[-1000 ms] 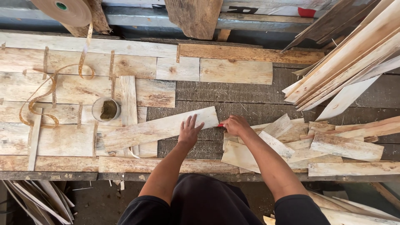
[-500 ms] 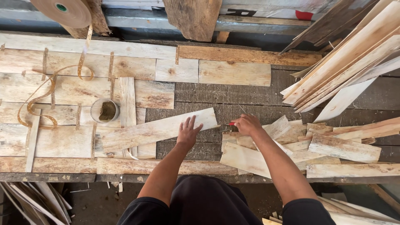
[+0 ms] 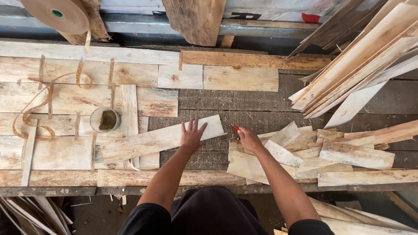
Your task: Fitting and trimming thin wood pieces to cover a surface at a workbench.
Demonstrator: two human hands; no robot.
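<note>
One round cup [image 3: 104,120] of brownish glue; left hand [image 3: 191,135] flat on a veneer strip [image 3: 161,139], right hand [image 3: 249,138] around a red-tipped tool [image 3: 235,128].

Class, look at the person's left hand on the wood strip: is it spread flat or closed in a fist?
Spread flat. The left hand lies palm down on the strip, fingers fanned apart.

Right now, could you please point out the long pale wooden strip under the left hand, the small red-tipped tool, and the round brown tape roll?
long pale wooden strip [image 3: 152,140], head view, middle of its face.
small red-tipped tool [image 3: 235,128], head view, red tip.
round brown tape roll [image 3: 56,15], head view, flat side.
</note>
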